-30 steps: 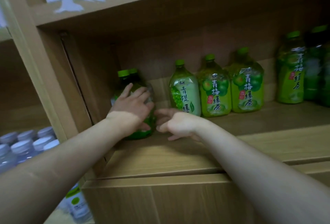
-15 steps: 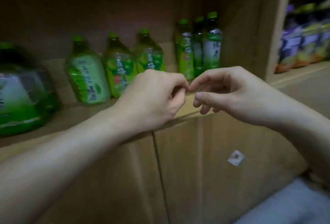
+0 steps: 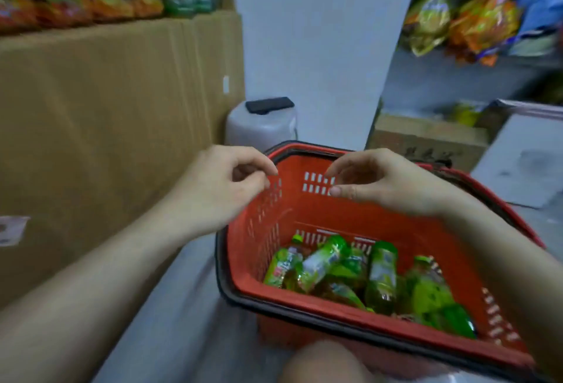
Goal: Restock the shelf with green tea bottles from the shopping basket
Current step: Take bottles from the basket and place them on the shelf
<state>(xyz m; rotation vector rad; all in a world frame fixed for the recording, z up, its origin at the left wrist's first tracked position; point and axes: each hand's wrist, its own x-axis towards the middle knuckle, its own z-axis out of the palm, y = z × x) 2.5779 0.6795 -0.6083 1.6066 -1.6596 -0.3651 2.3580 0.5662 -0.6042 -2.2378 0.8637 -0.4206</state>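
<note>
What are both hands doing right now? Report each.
Left hand: empty, fingers loosely curled, above the basket.
Right hand: empty, fingers loosely curled, above the bottles.

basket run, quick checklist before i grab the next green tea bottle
1. Both hands free: left hand and right hand hold nothing: ok.
2. Stock left: several green tea bottles lie in the red shopping basket: ok.
3. Hands over the basket: both hover above its far end, not yet down at the bottles: ok.
4. Bottles easy to pick: they lie jumbled on their sides, overlapping: not ok.
5. Caps tight: blurred: cannot tell.
6. Room on the shelf: out of view: cannot tell.
</note>
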